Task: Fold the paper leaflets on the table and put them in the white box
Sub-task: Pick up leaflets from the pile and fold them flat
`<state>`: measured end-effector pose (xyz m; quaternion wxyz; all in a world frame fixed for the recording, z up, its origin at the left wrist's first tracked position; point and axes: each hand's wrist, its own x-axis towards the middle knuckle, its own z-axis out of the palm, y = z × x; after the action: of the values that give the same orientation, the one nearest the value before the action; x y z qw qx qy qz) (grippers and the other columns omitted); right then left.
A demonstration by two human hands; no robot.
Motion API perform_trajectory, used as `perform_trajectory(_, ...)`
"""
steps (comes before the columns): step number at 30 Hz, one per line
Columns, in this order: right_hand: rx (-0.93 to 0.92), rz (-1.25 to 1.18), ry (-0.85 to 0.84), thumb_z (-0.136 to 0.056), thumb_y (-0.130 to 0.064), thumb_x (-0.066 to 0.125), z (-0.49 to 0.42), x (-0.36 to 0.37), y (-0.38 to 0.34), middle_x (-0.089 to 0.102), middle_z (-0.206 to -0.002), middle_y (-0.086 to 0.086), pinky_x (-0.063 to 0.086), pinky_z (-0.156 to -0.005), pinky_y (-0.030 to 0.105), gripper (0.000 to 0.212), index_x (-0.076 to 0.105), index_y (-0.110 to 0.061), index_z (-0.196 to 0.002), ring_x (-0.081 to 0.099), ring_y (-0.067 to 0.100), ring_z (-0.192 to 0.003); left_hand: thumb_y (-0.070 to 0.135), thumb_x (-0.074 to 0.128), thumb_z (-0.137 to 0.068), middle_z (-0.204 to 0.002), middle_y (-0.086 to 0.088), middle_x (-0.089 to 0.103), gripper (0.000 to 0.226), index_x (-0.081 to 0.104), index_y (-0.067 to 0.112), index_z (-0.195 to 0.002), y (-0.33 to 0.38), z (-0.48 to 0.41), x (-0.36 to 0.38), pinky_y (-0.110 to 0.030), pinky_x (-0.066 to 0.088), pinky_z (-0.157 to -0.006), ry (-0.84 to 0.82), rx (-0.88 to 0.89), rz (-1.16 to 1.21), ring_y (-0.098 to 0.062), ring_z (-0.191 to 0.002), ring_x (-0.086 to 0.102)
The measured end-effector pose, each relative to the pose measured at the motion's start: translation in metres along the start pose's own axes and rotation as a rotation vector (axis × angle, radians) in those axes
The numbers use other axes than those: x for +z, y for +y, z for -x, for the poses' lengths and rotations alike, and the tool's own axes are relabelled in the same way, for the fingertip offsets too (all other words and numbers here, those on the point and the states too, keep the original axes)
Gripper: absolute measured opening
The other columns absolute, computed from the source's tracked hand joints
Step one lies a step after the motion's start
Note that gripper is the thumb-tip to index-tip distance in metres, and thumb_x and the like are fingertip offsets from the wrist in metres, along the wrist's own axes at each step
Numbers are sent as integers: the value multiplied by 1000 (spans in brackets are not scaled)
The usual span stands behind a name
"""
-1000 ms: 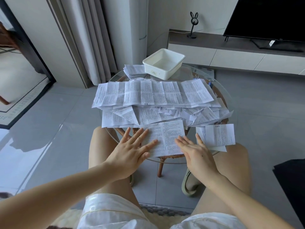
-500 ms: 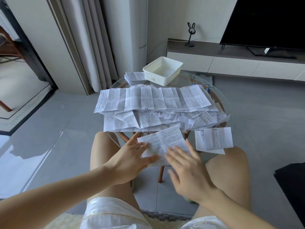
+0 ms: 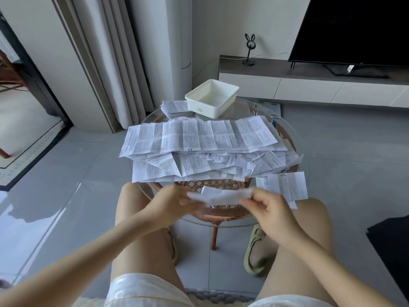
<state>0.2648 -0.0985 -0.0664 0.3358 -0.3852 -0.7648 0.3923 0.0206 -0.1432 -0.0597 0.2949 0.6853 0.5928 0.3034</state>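
Lifting off the table (image 3: 245, 107), leaflet (image 3: 221, 196) was now folded narrow | left hand (image 3: 174, 204) and right hand (image 3: 269, 206) pinched its ends | white box (image 3: 212, 98) likely next.

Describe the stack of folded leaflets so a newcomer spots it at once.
On the round glass table, find the white box at the far edge. Just left of it lies the folded stack, small and compact, unlike the wide unfolded sheets in front.

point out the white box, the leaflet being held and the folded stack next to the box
white box (image 3: 195, 105): head view, near side wall
held leaflet (image 3: 223, 196): head view, middle of the blurred strip
folded stack (image 3: 174, 108): head view, top sheet
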Motion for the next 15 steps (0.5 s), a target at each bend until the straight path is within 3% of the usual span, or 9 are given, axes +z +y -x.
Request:
perform_trajectory(2, -46, -12, 134, -79, -61, 58, -28, -17, -15, 62, -80, 26, 46, -65, 39, 70, 62, 8, -84, 58, 39, -76, 21, 75, -80, -62, 3, 65, 23, 70, 23, -57, 17, -22, -17, -26, 46, -63, 107, -133, 120, -9, -61, 54)
perform_trajectory(3, -88, -11, 175, -80, -54, 60, -40, -24, -24, 66, -79, 16, 47, -68, 36, 60, 65, 5, -83, 62, 29, -74, 19, 75, -80, -58, 6, 60, 28, 68, 25, -54, 26, -31, -27, -20, 43, -61, 199, -78, 95, -8, -60, 53)
perform_trajectory(5, -212, -2, 221, -83, -35, 61, -49, -34, -37, 72, -86, -13, 49, -78, 19, 24, 70, -13, -88, 66, 4, -85, 20, 71, -82, -68, 11, 67, 16, 75, 19, -67, 41, -43, -46, -15, 47, -67, 406, 217, -74, -6, -70, 60)
perform_trajectory(6, -276, 28, 200, -84, -27, 59, -48, -36, -39, 71, -98, -17, 47, -89, 17, 16, 69, -19, -93, 65, 2, -98, 21, 65, -84, -78, 9, 70, 16, 77, 14, -77, 45, -44, -50, -16, 49, -74, 451, 403, -173, -6, -78, 62)
perform_trajectory(9, -403, 149, 87, -78, -9, 50, -33, -33, -14, 65, -118, -2, 36, -108, 23, 25, 63, -22, -95, 55, 7, -120, 25, 54, -94, -90, 3, 73, 30, 78, 9, -83, 31, -28, -40, -19, 49, -86, 392, 690, -346, -9, -93, 63)
perform_trajectory(15, -494, 408, -64, -74, 9, 46, -1, 5, 43, 68, -114, 7, 36, -109, 32, 25, 61, -9, -84, 55, 9, -117, 26, 38, -102, -98, 0, 73, 46, 75, 10, -81, -26, 7, 18, -17, 41, -100, 150, 624, -405, -16, -107, 59)
